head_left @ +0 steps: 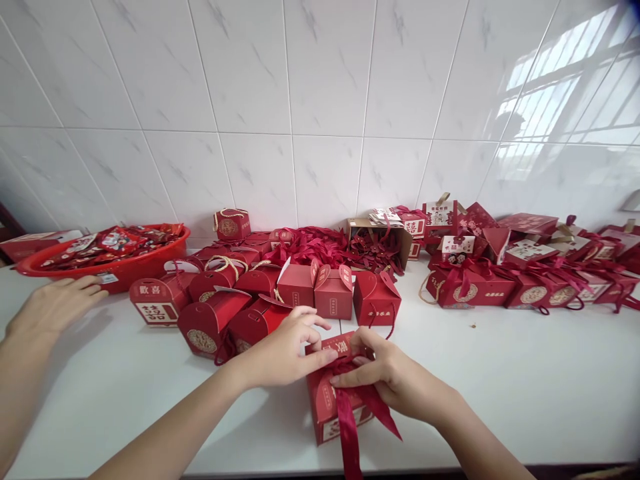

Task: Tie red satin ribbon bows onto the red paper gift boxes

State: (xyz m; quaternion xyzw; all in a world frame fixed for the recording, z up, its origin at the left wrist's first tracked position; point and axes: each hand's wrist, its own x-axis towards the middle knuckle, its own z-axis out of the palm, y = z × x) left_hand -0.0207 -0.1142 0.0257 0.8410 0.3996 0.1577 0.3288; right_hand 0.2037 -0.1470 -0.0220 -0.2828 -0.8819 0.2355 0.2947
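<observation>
A small red gift box (325, 393) with gold and white print stands near the front edge of the white table, a dark red satin ribbon (349, 427) gathered on its top. Two loose ribbon tails hang down its near side. My left hand (287, 350) is at the box's left, thumb and a finger closing on the ribbon at the lid while the other fingers are raised. From the right, my right hand (400, 377) pinches the ribbon beside the knot; its contact points are partly hidden by the fingers.
Several closed red boxes (213, 323) stand just behind and left. Ribboned boxes (475, 287) line the right. A carton (407, 250) of red pieces and a heap of ribbons (315, 247) lie at the wall. Another person's hand (55, 303) rests by a red basin (173, 257) of packets.
</observation>
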